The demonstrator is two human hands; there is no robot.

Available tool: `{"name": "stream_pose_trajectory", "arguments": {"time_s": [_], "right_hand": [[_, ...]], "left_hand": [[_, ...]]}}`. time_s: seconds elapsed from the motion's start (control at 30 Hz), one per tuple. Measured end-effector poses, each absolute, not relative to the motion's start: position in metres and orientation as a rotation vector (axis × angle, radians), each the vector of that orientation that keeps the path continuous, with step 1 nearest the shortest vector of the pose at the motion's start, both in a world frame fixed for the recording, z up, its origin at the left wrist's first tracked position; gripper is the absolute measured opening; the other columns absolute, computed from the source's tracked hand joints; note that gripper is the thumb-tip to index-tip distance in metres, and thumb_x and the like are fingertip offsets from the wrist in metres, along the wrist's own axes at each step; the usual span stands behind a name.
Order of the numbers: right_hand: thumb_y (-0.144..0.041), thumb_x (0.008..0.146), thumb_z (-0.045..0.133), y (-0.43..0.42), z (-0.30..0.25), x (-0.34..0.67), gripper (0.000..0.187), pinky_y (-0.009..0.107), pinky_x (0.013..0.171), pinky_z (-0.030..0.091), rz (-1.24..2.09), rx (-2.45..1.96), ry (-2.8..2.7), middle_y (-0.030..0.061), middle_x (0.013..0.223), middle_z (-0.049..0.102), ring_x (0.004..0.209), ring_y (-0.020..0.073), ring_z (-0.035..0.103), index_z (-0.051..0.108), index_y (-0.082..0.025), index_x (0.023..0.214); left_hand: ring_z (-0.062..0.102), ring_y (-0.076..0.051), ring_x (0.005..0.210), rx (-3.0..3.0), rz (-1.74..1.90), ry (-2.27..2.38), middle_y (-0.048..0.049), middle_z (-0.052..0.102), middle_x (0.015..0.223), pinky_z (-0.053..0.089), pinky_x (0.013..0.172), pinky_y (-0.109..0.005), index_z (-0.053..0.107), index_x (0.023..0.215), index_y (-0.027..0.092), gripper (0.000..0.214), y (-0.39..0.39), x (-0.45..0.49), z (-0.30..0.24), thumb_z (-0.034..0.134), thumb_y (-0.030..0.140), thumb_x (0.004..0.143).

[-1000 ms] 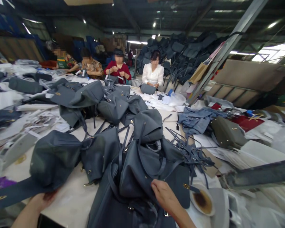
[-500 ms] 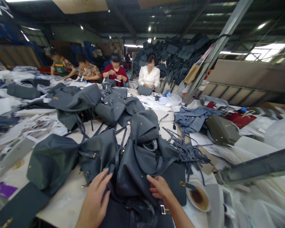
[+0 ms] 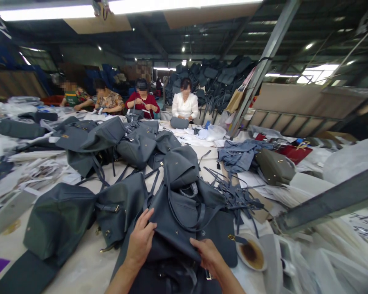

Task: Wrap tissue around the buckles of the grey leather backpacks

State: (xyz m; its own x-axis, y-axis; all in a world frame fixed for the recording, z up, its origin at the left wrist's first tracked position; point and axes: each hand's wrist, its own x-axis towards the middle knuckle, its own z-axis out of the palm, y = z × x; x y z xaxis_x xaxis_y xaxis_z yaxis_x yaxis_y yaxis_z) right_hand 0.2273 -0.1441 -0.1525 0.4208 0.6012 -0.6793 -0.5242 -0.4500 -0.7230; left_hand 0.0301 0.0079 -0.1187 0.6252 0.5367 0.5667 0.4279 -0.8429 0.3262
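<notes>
A slate-blue leather bag (image 3: pixel 184 212) lies crumpled on the table right in front of me, its straps looped over it. My left hand (image 3: pixel 141 239) grips the bag's left edge, thumb on top and fingers curled into the leather. My right hand (image 3: pixel 207 253) pinches the lower front fold of the same bag. Another dark bag (image 3: pixel 168 277) lies under it at the table's near edge.
Several more grey-blue bags (image 3: pixel 61 216) are heaped over the white table (image 3: pixel 82 269). A bowl of brown liquid (image 3: pixel 251 253) sits just right of my right hand. Loose straps (image 3: pixel 239 196), papers and an olive bag (image 3: pixel 274 165) lie to the right. Several people (image 3: pixel 185 104) work at the far end.
My left hand has come from the table's left edge onto the bag and closed on it. My right hand has kept hold of the bag's lower fold. The view has tilted up slightly.
</notes>
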Motion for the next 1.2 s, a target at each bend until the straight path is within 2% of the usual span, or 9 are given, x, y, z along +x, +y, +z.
{"name": "stream_pose_trajectory", "arguments": {"time_s": [0.17,0.33,0.47,0.57,0.67,0.87,0.93,1.07,1.2], "right_hand": [[-0.055,0.057,0.079,-0.165,-0.124,0.224,0.044,0.024,0.047,0.043,1.24,-1.57,-0.01,-0.0022,0.056,0.059,0.06,0.0196,0.066,0.055,-0.022,0.073],[-0.038,0.055,0.086,-0.178,-0.1,0.219,0.039,0.023,0.061,0.053,1.035,-1.308,0.155,-0.0011,0.074,0.067,0.077,0.0176,0.07,0.061,-0.02,0.079],[-0.025,0.052,0.085,-0.189,-0.099,0.219,0.03,0.027,0.075,0.059,1.013,-1.096,0.377,0.0002,0.066,0.069,0.076,0.0191,0.072,0.059,-0.023,0.067],[-0.044,0.058,0.08,-0.195,-0.091,0.217,0.031,0.036,0.071,0.061,1.338,-1.083,0.315,0.0061,0.064,0.07,0.081,0.0271,0.072,0.06,-0.022,0.066],[-0.066,0.068,0.064,-0.187,-0.079,0.213,0.05,0.042,0.075,0.059,1.624,-1.042,0.179,0.0131,0.079,0.075,0.093,0.0318,0.071,0.065,-0.017,0.078],[-0.02,0.047,0.077,-0.157,-0.083,0.205,0.047,0.04,0.08,0.054,1.383,-1.31,-0.004,0.0045,0.076,0.078,0.081,0.0271,0.072,0.063,-0.018,0.093],[-0.021,0.048,0.077,-0.153,-0.084,0.202,0.048,0.041,0.082,0.053,1.34,-1.296,-0.002,0.0036,0.076,0.077,0.079,0.0263,0.072,0.063,-0.018,0.094],[-0.03,0.05,0.081,-0.158,-0.081,0.198,0.053,0.042,0.085,0.052,1.326,-1.266,-0.06,0.006,0.085,0.078,0.084,0.0273,0.071,0.063,-0.017,0.099],[-0.034,0.057,0.079,-0.167,-0.088,0.196,0.05,0.039,0.081,0.053,1.251,-1.431,-0.12,0.0058,0.09,0.078,0.087,0.0277,0.07,0.063,-0.017,0.102]], "left_hand": [[0.05,-0.026,0.129,2.567,1.115,0.848,-0.0115,0.057,0.133,0.05,0.1,-0.045,0.066,0.087,0.021,0.023,-0.015,0.002,-0.12,0.046,0.009,0.088],[0.049,-0.026,0.129,2.574,1.129,0.816,-0.0111,0.056,0.134,0.051,0.1,-0.044,0.066,0.09,0.022,0.024,-0.029,-0.013,-0.123,0.047,0.007,0.087],[0.047,-0.026,0.131,2.586,1.108,0.797,-0.0118,0.055,0.135,0.05,0.101,-0.044,0.065,0.09,0.021,0.024,-0.031,-0.011,-0.125,0.047,0.006,0.087],[0.047,-0.026,0.131,2.588,1.103,0.78,-0.0125,0.055,0.135,0.05,0.1,-0.044,0.065,0.089,0.021,0.024,-0.03,-0.011,-0.127,0.047,0.005,0.086],[0.047,-0.026,0.13,2.596,1.119,0.756,-0.0122,0.056,0.134,0.05,0.1,-0.043,0.065,0.088,0.021,0.025,-0.028,-0.013,-0.127,0.046,0.004,0.086],[0.039,-0.031,0.134,2.716,0.856,0.746,-0.0098,0.054,0.138,0.044,0.103,-0.054,0.067,0.09,0.022,0.032,-0.036,-0.012,-0.098,0.044,0.002,0.079],[0.045,-0.033,0.128,2.633,0.796,0.82,-0.0094,0.059,0.131,0.043,0.1,-0.057,0.067,0.091,0.024,0.033,-0.045,-0.004,-0.079,0.046,0.003,0.077],[0.059,-0.026,0.098,2.228,0.688,0.946,-0.0076,0.066,0.099,0.051,0.085,-0.044,0.063,0.09,0.023,0.013,-0.063,0.026,-0.047,0.057,0.019,0.08],[0.058,-0.02,0.08,2.016,0.577,1.006,-0.0013,0.061,0.078,0.049,0.074,-0.035,0.055,0.074,0.022,0.006,-0.066,0.059,-0.042,0.06,0.02,0.078]]}}
